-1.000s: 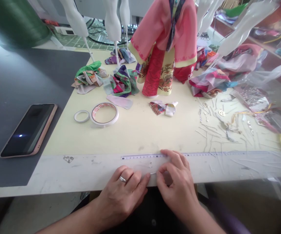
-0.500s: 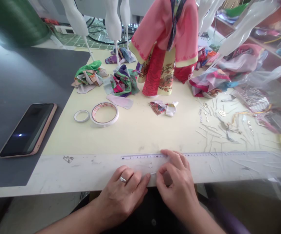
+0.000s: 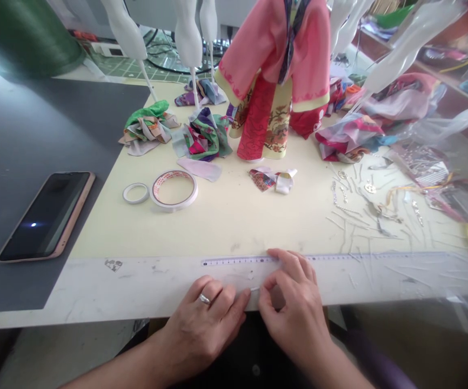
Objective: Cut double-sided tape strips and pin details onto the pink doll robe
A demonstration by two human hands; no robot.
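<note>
A small thin white strip [image 3: 255, 289] lies between my two hands near the table's front edge; its kind is too small to make out. My left hand [image 3: 207, 319], with a ring on one finger, has its fingers curled and its thumb and forefinger pressed together at the strip's left end. At the right end, my right hand [image 3: 293, 297] pinches with thumb and forefinger. Its other fingers stretch forward over the measuring scale [image 3: 234, 261] along the table. Both fingertips hide the strip's ends.
Left of my hands are a phone [image 3: 47, 216], a large tape roll [image 3: 174, 190] and a small one [image 3: 135, 193]. Fabric scraps [image 3: 262, 179] lie ahead, before a pink miniature robe [image 3: 270, 54] and white mannequins [image 3: 188, 38]. Thin wires and metal trinkets [image 3: 369, 186] are scattered right.
My right thumb and forefinger have shifted very slightly left, toward my left hand. Otherwise both hands and the things on the table stay in place.
</note>
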